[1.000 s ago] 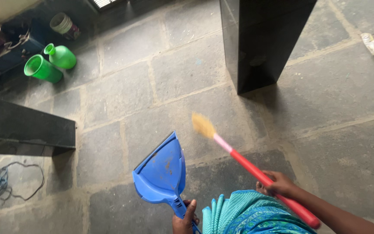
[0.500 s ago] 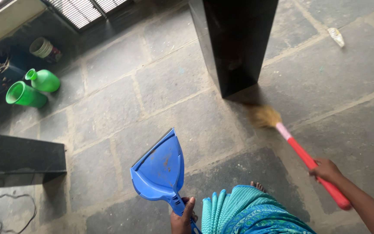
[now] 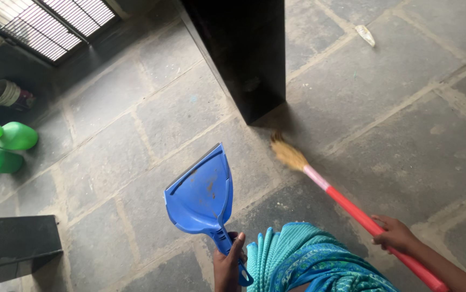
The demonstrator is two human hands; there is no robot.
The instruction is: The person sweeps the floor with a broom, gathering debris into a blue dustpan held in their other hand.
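1. Far left, two green jugs point(image 3: 6, 146) are lying by the wall, with a dark slab point(image 3: 14, 249) below them, both well apart from the sweeping.
2. The left hand point(image 3: 228, 265) is wrapping its grip closed around the blue dustpan point(image 3: 200, 194), holding it tilted above the stone floor point(image 3: 125, 162).
3. The right hand point(image 3: 395, 235) is clenching the red broom point(image 3: 351, 208), its bristles brushing beside the black pillar point(image 3: 243, 54).
4. Sweeping looks underway; gathering dust calls for lowering the dustpan. The pillar's corner is crowding the bristles; open floor lies rightward.
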